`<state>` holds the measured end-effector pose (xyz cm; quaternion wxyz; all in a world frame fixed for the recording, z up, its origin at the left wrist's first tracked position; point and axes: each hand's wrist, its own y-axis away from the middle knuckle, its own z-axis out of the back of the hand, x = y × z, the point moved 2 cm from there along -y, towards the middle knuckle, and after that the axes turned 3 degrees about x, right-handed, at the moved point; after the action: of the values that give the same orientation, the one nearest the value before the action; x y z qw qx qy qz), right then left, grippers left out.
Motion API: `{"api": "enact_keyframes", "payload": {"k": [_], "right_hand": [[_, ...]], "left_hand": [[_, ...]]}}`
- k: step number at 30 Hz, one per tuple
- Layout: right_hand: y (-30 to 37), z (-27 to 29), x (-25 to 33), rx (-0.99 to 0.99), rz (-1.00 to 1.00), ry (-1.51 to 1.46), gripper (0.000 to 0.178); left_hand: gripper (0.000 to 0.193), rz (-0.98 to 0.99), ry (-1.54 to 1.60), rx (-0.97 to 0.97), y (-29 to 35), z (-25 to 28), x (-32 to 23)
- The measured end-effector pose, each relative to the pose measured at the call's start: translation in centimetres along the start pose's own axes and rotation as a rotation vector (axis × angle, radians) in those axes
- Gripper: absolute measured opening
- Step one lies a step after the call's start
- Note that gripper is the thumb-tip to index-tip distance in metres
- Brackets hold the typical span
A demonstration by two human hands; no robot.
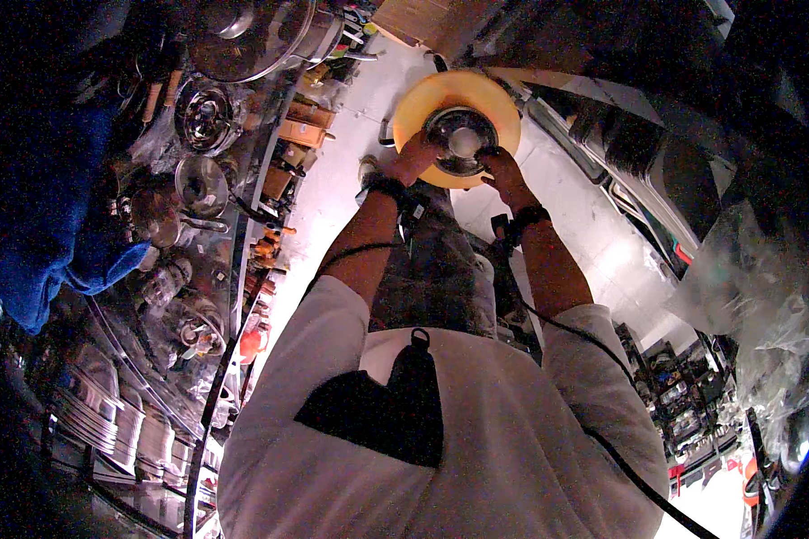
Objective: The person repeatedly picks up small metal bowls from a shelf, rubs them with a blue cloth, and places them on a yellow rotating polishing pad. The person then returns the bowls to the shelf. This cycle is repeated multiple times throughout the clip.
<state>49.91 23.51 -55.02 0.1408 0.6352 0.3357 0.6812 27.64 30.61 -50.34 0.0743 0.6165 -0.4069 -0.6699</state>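
A round, shiny metal bowl-like piece (463, 141) with a pale centre and a darker ring is in front of me. It is over a wide yellow disc (499, 99), which looks like a stool top with dark legs poking out. My left hand (415, 159) is closed at the left rim of the metal piece. On the opposite rim, my right hand (505, 172) has its fingers curled against the edge. Whether the metal piece rests on the yellow disc or is lifted off it, I cannot tell. Dark bands circle both my wrists.
Left, a shelf holds glass lids (201, 186), a large lidded pot (252, 40) and stacked plates (85, 395). A blue cloth (49, 225) hangs there. To the right are stacked trays (643, 171) and clear plastic wrapping (746, 305). A cardboard box (411, 20) lies ahead.
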Motion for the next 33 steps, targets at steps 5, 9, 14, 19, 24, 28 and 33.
{"api": "enact_keyframes", "payload": {"k": [5,9,14,19,24,28,33], "right_hand": [[0.8,-1.1,1.3,0.010,0.234,0.425,0.041],[1.0,-1.2,1.7,0.032,0.043,0.191,0.043],[2.8,-1.9,8.9,-0.045,-0.069,0.339,0.038],[7.0,-3.0,17.8,-0.027,0.291,0.463,0.034],[8.2,-6.1,27.0,-0.009,0.159,-0.274,0.024],[7.6,-9.1,31.1,0.065,0.216,-0.310,0.019],[8.9,-12.6,38.8,0.331,0.330,-0.170,0.018]], "left_hand": [[0.038,0.139,0.101,0.050,1.1,1.0,-1.0],[0.026,-0.070,-0.069,0.048,1.7,1.4,0.6],[0.035,-0.157,0.057,0.120,4.6,1.5,0.1],[0.053,-0.012,0.930,0.085,10.1,1.1,-6.8],[0.034,-0.062,1.229,-0.069,16.6,4.1,-13.8],[0.033,-0.226,1.141,-0.252,21.6,6.2,-16.5],[0.053,-0.335,0.850,-0.469,29.9,9.2,-17.7]]}}
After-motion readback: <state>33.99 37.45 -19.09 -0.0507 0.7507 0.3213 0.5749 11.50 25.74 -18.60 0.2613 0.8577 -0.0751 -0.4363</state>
